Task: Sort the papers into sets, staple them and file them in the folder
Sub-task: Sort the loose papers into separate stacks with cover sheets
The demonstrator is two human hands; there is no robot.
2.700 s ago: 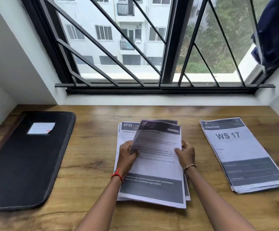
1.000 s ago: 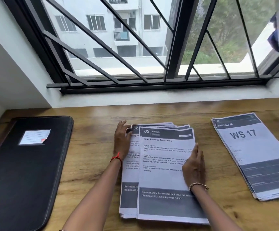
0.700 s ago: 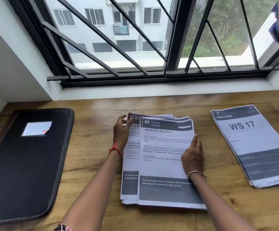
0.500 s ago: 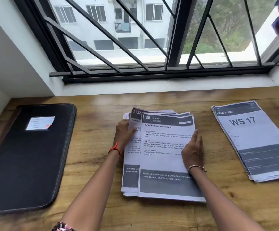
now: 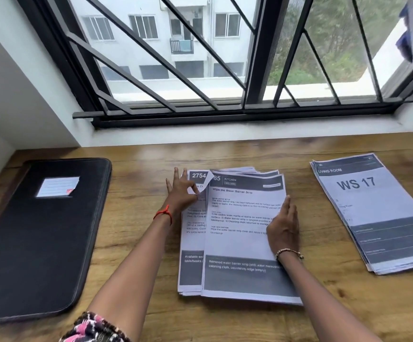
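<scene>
While the right hand (image 5: 283,228) lay flat and open on the centre pile (image 5: 240,243), lengthwise away from the person on the tabletop (image 5: 138,243), the left hand (image 5: 180,193) had its grip pinched on a curled corner (image 5: 206,181) at its far-left end.

Wood-grain surface (image 5: 225,154) under a window sill. At far left, lying flat, a black folder (image 5: 35,243) with a lined label (image 5: 57,187) near its far end. In the middle, two stacks of printed sheets, the Kitchen stack (image 5: 240,243) partly overlapping the 2754 stack (image 5: 191,267). Well apart at right, the WS 17 stack (image 5: 373,218), slightly fanned.
</scene>
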